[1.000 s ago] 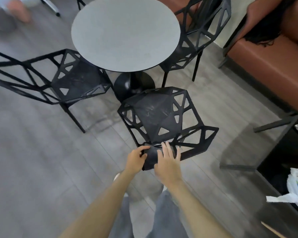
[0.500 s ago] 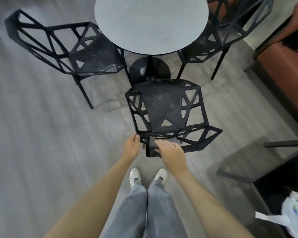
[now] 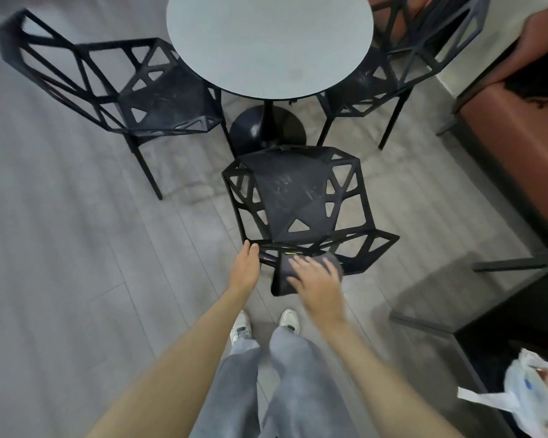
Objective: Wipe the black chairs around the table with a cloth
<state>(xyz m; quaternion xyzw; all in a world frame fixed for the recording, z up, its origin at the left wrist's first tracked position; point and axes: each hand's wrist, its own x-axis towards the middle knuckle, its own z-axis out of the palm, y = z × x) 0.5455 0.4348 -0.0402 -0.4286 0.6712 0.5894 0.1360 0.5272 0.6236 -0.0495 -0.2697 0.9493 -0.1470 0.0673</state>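
Observation:
Three black lattice chairs stand around a round grey table (image 3: 268,42). The nearest chair (image 3: 298,200) faces the table with its backrest toward me. A dark grey cloth (image 3: 285,276) is draped over the top of that backrest. My right hand (image 3: 317,281) presses on the cloth with fingers spread flat. My left hand (image 3: 246,268) grips the backrest's left corner, fingers curled over the rim. A second chair (image 3: 159,96) stands at the left of the table and a third (image 3: 399,61) at the right.
A brown bench seat (image 3: 519,147) runs along the right wall. A black low table (image 3: 519,314) with a white plastic bag (image 3: 532,403) sits at the lower right. My legs and white shoes are just behind the near chair on the grey plank floor.
My right hand has slid rightward along the backrest with the cloth under it. My left hand has shifted to the backrest's left corner. The view has tilted further down.

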